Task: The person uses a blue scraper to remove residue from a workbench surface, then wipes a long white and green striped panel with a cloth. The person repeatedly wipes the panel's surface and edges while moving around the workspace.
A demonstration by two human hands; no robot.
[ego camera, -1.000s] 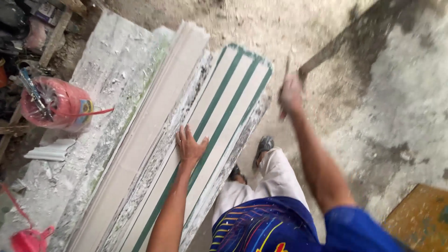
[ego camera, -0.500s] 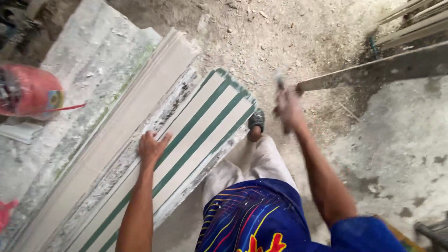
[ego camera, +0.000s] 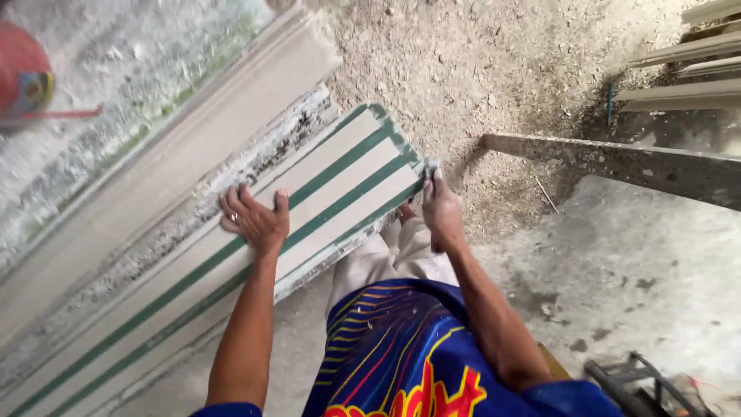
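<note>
A long white moulding with green stripes [ego camera: 193,286] lies slanted across a plaster-crusted bench. My left hand [ego camera: 255,220] rests flat on it, fingers spread, a ring on one finger. My right hand [ego camera: 441,210] is at the moulding's near end corner, fingers closed around a small pale tool or scraper [ego camera: 432,168] that touches the edge. A plain beige moulding [ego camera: 177,147] lies alongside, further left.
A red bucket-like object [ego camera: 23,77] sits at the upper left on the plaster-covered bench [ego camera: 131,54]. A grey plank [ego camera: 617,162] crosses the dusty floor at right, with more mouldings [ego camera: 687,69] stacked behind. Dark metal equipment [ego camera: 641,382] shows at the bottom right.
My right hand came down from raised in the air to the moulding's end corner. The left hand stayed flat on the striped moulding. The view shifted towards the moulding's end.
</note>
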